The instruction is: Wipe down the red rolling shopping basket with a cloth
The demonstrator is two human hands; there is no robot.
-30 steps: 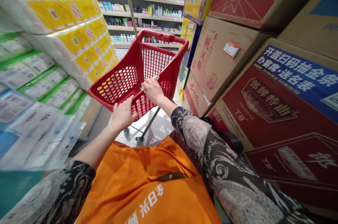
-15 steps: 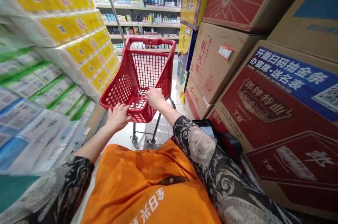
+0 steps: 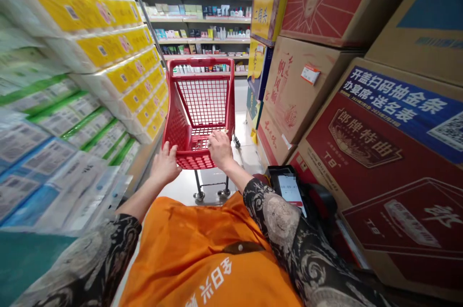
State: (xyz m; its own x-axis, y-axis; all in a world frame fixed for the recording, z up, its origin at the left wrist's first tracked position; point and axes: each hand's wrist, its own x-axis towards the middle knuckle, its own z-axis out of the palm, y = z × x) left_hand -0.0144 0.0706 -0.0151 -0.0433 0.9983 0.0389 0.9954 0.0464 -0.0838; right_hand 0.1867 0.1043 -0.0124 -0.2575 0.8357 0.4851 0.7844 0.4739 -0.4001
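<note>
A red plastic shopping cart on metal legs with casters stands straight ahead of me, its gridded basket holding nothing I can make out. My left hand is closed over the left corner of the near rim, fingertips hooked on top. Toward the right corner, my right hand grips the same rim with curled fingers. Part of that grip is hidden by the back of the hand. Both forearms stretch out over my orange apron.
Wrapped yellow tissue packs and green-striped packs are stacked at left. Large cartons line the right side, with a phone in a dark holder before them. Shelves of small goods cross the far end of the aisle.
The cart has turned from a slant to nearly square with the aisle, its near end swinging right. Both hands moved right with it. More of the phone shows.
</note>
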